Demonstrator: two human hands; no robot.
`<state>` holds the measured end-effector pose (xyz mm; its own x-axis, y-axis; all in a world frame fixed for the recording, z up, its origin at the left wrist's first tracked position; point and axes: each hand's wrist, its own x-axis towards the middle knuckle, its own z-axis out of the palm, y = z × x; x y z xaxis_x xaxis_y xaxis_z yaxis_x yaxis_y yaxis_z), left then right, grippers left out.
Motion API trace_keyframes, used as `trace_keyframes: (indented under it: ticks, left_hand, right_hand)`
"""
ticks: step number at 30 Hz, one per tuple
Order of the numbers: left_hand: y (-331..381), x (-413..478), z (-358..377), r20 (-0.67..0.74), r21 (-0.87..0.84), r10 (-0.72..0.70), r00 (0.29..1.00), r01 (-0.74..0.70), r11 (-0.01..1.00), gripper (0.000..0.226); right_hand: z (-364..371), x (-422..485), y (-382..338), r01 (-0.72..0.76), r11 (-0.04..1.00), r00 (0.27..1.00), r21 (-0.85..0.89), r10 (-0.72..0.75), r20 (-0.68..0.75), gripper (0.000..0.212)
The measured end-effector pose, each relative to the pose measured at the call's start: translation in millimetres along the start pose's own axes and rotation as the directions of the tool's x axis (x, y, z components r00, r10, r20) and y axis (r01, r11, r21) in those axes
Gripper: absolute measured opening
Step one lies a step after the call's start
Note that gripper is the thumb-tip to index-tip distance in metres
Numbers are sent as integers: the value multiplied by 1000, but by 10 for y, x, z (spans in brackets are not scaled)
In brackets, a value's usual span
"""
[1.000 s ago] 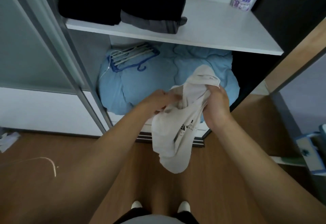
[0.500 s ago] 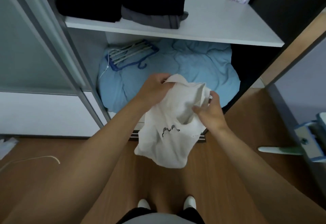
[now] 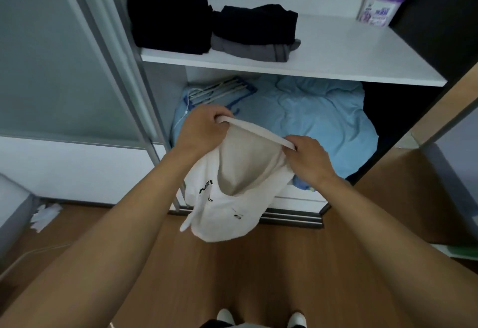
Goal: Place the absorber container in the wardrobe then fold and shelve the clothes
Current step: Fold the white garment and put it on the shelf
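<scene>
A white garment [image 3: 227, 206] with black print hangs in front of the open wardrobe. My left hand [image 3: 204, 127] grips one end of its banded edge. My right hand [image 3: 309, 158] pinches the other end, and the band is stretched between them. The purple-lidded absorber container [image 3: 379, 8] stands upright at the back right of the white shelf [image 3: 349, 56]. Folded black clothes [image 3: 170, 18] and a black-on-grey stack [image 3: 254, 33] lie at the shelf's left.
Below the shelf a light blue duvet [image 3: 310, 115] fills the compartment, with a bundle of hangers [image 3: 219, 89] on its left. A sliding door frame [image 3: 121, 64] stands to the left. White crumpled paper [image 3: 45, 215] and a cable lie on the wooden floor.
My hands have moved apart along the garment's edge, pulling it taut and open where it was bunched before. The view has tilted up a little.
</scene>
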<state>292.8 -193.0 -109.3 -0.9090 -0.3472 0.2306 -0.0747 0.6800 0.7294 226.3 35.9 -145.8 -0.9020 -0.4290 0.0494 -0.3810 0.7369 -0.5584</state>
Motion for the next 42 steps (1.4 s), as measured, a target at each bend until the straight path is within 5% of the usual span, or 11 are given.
trace_keyframes:
  ticks: [5,8,12,17,22,25,29,32,37,40,42]
  left_hand:
    - [-661,-161,-113,-59,62,-299,953,302,951,24]
    - [-802,-221,-122,-133,8,-296,946,299,954,34]
    - [-765,-228,-55,-81,-72,-224,971,218,973,40]
    - [-876,-270,57,12,-137,-358,933,357,924,30]
    - [-821,-293,142,-92,-306,-442,892,397,865,31]
    - [-889,-296,95,-134,-278,-464,876,417,866,32]
    - [-1034,-339,4,-91,-222,-533,841,505,834,39]
    - [-1030,-333,-73,2,-245,-611,792,593,767,29]
    - [-965,-387,-212,162,-319,-642,749,656,685,37]
    - [-1083,-450,-343,429,-408,-447,785,610,679,52]
    - [-1186,-510,-432,516,-350,-315,797,531,771,36]
  right_hand:
    - [-25,-16,-50,3,984,992,-176,-25,-126,27]
    - [-47,-14,-6,-40,986,990,-165,17,-137,24]
    - [-53,-31,76,-62,972,993,227,83,-83,21]
    - [-40,-70,73,-103,851,992,515,126,-10,31]
    - [26,-51,185,-177,982,961,-72,188,200,28]
    - [19,-82,216,-215,976,970,32,209,126,22]
    - [-29,-119,63,-392,708,919,587,334,210,27]
    - [-58,-116,-8,-527,501,846,687,383,370,21]
    - [-66,-115,122,-320,835,904,448,128,407,41]
    - [-89,-165,199,-211,912,883,352,24,468,41]
    - [-105,-202,291,-154,941,868,300,-16,496,42]
